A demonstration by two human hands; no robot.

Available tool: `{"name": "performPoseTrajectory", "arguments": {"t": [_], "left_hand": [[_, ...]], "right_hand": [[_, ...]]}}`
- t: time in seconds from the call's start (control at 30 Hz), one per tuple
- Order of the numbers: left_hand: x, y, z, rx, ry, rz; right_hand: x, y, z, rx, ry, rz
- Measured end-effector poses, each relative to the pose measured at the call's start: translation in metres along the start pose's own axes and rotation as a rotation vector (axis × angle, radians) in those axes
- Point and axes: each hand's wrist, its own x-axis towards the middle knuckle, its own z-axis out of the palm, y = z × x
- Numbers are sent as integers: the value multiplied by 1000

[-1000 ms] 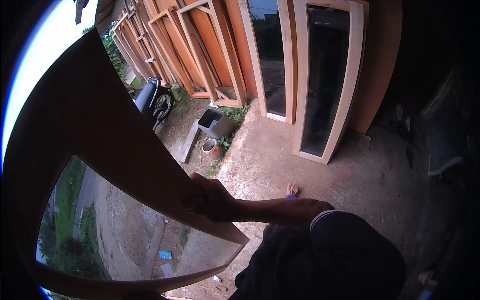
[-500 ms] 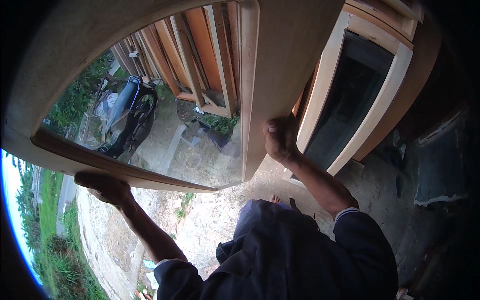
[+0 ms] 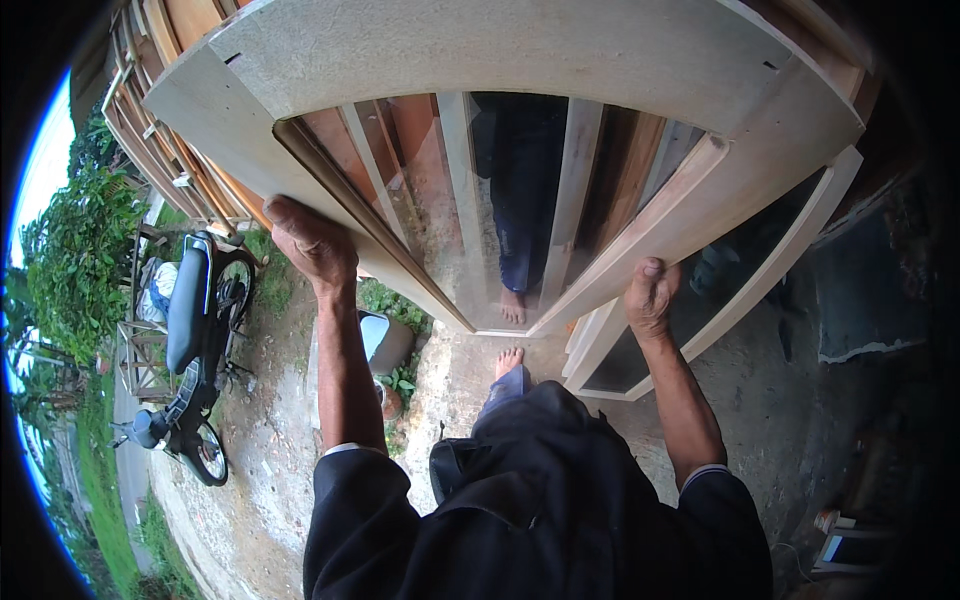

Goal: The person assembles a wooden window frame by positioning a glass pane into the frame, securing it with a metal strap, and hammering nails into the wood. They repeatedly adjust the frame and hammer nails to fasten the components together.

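Observation:
A large pale wooden frame with a glass pane and a curved top rail [image 3: 490, 55] stands tilted in front of me. My left hand [image 3: 312, 245] grips its left stile, thumb on the near side and fingers hidden behind the wood. On the opposite stile my right hand [image 3: 650, 298] is closed around the edge, its thumb showing. The glass [image 3: 450, 240] shows my dark trouser leg and bare foot, along with upright wooden pieces; reflection and see-through are hard to separate. Just right of my right hand leans another glazed wooden frame [image 3: 775, 285].
A motorbike [image 3: 183, 325] is parked on the ground at left. Behind it, long wooden frames [image 3: 165, 150] lean in a row. A grey, box-like object [image 3: 388, 345] is beside my left forearm. A dark sheet [image 3: 865, 290] stands at right. My bare foot [image 3: 508, 362] is near the frame's bottom.
The held frame has swung round from the left to face me squarely, its curved top now in view. Both hands keep their hold; the left is higher and farther right, the right farther right.

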Motion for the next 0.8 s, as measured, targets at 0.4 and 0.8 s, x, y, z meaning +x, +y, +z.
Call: {"name": "performPoseTrajectory", "arguments": {"t": [0.4,0.8], "left_hand": [[42,-123,108,-49,-132,-134],[60,-186,145,-76,-255,-204]], "right_hand": [[47,77,47,-253,43,134],[83,116,71,-292,-7,179]]}}
